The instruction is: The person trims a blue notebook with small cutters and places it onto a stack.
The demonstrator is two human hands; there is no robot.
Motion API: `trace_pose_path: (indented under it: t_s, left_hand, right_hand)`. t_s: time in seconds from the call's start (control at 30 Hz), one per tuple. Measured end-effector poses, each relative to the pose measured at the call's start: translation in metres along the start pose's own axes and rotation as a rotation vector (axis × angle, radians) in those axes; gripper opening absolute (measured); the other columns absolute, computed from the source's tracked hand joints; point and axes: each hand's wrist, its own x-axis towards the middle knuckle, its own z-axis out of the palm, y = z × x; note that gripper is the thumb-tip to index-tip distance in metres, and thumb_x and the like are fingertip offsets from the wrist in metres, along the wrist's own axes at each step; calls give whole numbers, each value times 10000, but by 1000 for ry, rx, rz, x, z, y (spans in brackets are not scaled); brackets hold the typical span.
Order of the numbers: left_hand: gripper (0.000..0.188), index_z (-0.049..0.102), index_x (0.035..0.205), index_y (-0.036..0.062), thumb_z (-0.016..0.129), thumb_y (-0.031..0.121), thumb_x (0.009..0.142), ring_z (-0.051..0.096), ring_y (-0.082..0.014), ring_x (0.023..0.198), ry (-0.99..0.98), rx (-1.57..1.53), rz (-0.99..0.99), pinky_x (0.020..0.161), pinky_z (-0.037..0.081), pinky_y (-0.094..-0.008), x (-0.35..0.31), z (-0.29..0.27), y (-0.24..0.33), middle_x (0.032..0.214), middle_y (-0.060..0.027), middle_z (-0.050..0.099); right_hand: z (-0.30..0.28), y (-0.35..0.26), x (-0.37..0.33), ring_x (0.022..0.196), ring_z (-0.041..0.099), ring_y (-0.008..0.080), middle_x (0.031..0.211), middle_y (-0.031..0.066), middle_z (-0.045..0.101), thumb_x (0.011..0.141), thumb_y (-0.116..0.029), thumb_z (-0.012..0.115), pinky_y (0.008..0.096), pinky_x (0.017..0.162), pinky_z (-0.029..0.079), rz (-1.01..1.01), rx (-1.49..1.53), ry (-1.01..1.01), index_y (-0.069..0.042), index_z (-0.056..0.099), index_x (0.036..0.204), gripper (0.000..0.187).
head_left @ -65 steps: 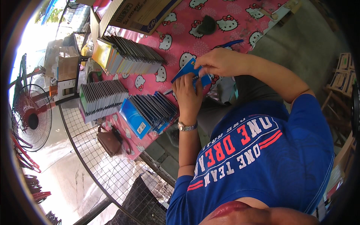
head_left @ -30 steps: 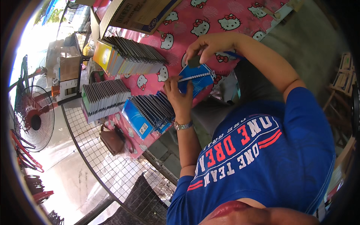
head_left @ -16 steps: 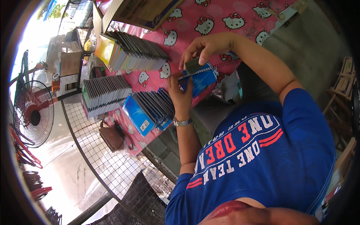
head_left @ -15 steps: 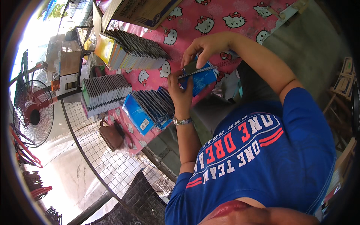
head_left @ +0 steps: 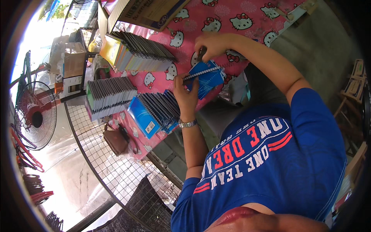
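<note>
I hold a blue spiral-bound notebook (head_left: 208, 78) over the near edge of a table with a pink cartoon-cat cloth (head_left: 224, 17). My left hand (head_left: 185, 94) grips its lower left end by the wire spine. My right hand (head_left: 208, 44) pinches the upper end of the spine from above. A fanned row of blue notebooks (head_left: 154, 112) lies just left of my left hand, at the table's near edge.
Two more rows of spiral notebooks stand further left: a grey one (head_left: 108, 94) and a yellow-fronted one (head_left: 135, 52). A cardboard box (head_left: 150, 11) sits at the table's far end. A brown bag (head_left: 116, 139) hangs on a wire grid (head_left: 116, 174). A standing fan (head_left: 34, 116) is at far left.
The notebook has turned in my hands, its wire spine now facing up. My right hand moved from the table's right side onto the spine's upper end; my left hand kept its hold.
</note>
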Motion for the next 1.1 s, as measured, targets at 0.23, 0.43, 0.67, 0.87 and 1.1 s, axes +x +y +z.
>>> trace_pose_path:
  t_s: [0.23, 0.43, 0.67, 0.87, 1.1]
  left_hand:
    - [193, 616, 1089, -46, 661, 5, 908, 647, -127, 864, 84, -381, -353, 765, 524, -251, -4, -3, 5, 978, -80, 664]
    - [229, 628, 1101, -90, 671, 44, 920, 686, -148, 835, 286, -565, -348, 732, 510, -244, -17, 12, -2, 895, -92, 682]
    - [147, 653, 1009, -81, 686, 13, 901, 683, -144, 789, 417, -403, -223, 686, 512, -230, -27, 28, 6, 875, -74, 675]
    - [94, 670, 952, -44, 673, -60, 860, 649, -129, 714, 503, -1, -18, 623, 510, -236, -29, 20, 25, 863, -65, 666]
    - [284, 704, 1032, -4, 642, -116, 779, 684, -226, 783, 554, 127, 105, 681, 553, -312, -31, 0, 41, 951, -132, 698]
  right_hand:
    - [25, 97, -55, 1395, 340, 372, 1510, 93, 388, 791, -378, 739, 515, 1105, 326, 69, -658, 934, -185, 404, 1462, 775]
    - [121, 77, -125, 1339, 403, 369, 1416, 176, 457, 858, -342, 690, 505, 1094, 340, 326, -758, 694, -90, 422, 1455, 701]
    - [119, -42, -102, 1172, 511, 318, 1305, 125, 543, 792, -251, 743, 436, 1010, 401, -306, -330, 732, -79, 538, 1360, 628]
    - [118, -53, -88, 1112, 536, 303, 1257, 109, 577, 790, -232, 739, 429, 978, 420, -367, -360, 713, -68, 580, 1310, 567]
    - [110, -67, -91, 1104, 558, 270, 1227, 108, 601, 820, -241, 722, 409, 966, 436, -427, -338, 750, -63, 587, 1311, 539]
